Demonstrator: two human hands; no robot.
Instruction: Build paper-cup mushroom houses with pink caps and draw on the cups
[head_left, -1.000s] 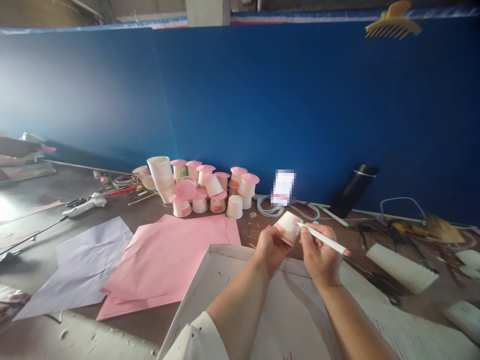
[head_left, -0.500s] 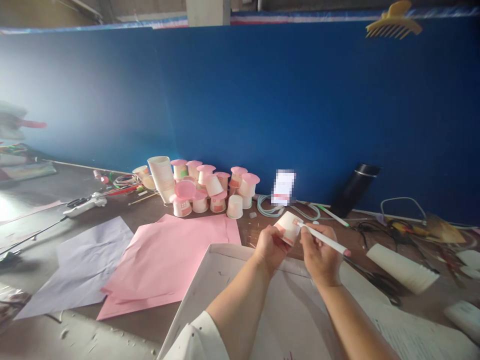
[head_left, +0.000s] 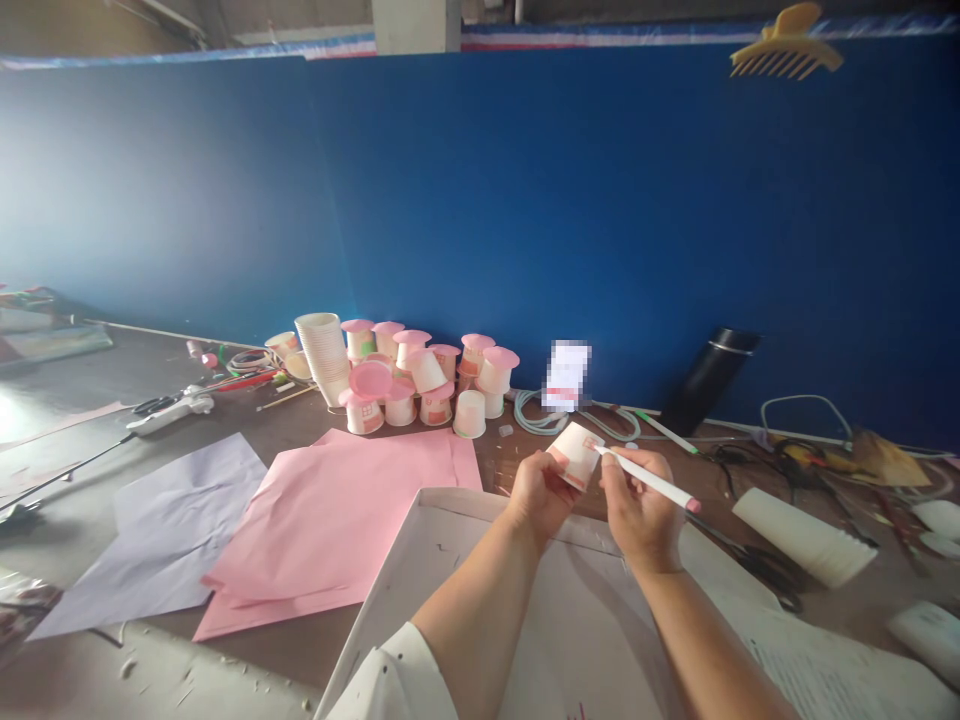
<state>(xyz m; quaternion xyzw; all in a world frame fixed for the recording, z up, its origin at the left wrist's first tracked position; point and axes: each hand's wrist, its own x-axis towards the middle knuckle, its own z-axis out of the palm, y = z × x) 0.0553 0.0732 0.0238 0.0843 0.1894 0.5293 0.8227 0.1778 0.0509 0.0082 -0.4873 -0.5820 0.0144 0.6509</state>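
A white paper cup (head_left: 575,452) with a small reddish window and patches drawn on it is tilted in my left hand (head_left: 541,492), whose fingers wrap round its lower side. My right hand (head_left: 641,505) pinches a white felt-tip pen (head_left: 652,480) with a pink end cap. The pen's tip is at the cup's side, close to the drawn window. Both hands are above the far edge of a shallow white box lid (head_left: 480,570). Beyond them stand several paper cups with pink round tops (head_left: 501,358), some bearing drawn windows.
Pink paper sheets (head_left: 337,510) and a pale lilac sheet (head_left: 172,520) lie to the left. A tall stack of cups (head_left: 322,355) stands at the back. On the right are a black flask (head_left: 712,375), a toppled cup stack (head_left: 802,535), dark scissors (head_left: 757,570) and cables.
At the far left, a blurred pinkish-red object has gone from view. My hands, the cup and the pen have hardly moved; the pen tip stays by the drawn window.
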